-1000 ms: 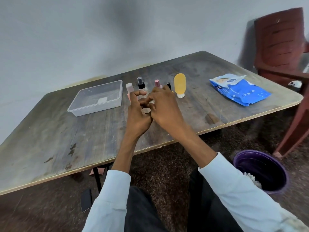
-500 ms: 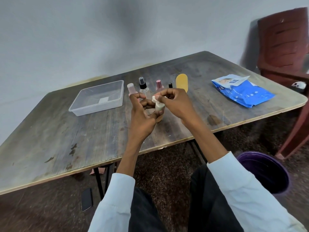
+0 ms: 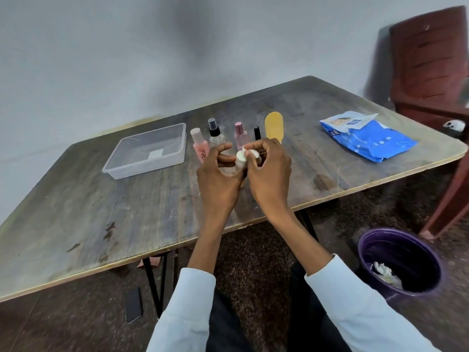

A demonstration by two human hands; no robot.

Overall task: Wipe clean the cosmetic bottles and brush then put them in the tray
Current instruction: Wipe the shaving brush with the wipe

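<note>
Above the counter (image 3: 76, 224) edge our left hand (image 3: 219, 184) grips a small white-capped bottle (image 3: 240, 160) by its body while our right hand (image 3: 270, 179) pinches a white wipe (image 3: 251, 153) against its cap. It looks light, rigid and smooth (likely slippery when damp), so we hold its middle firmly. Farther off, the clear tray (image 3: 147, 151) waits.

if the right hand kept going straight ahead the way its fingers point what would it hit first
Probably the small white-capped bottle that both hands already hold; the right hand points up-left into it. Past that comes the left hand, then likely the clear spray bottle with the black cap, though depth is unclear.
</note>
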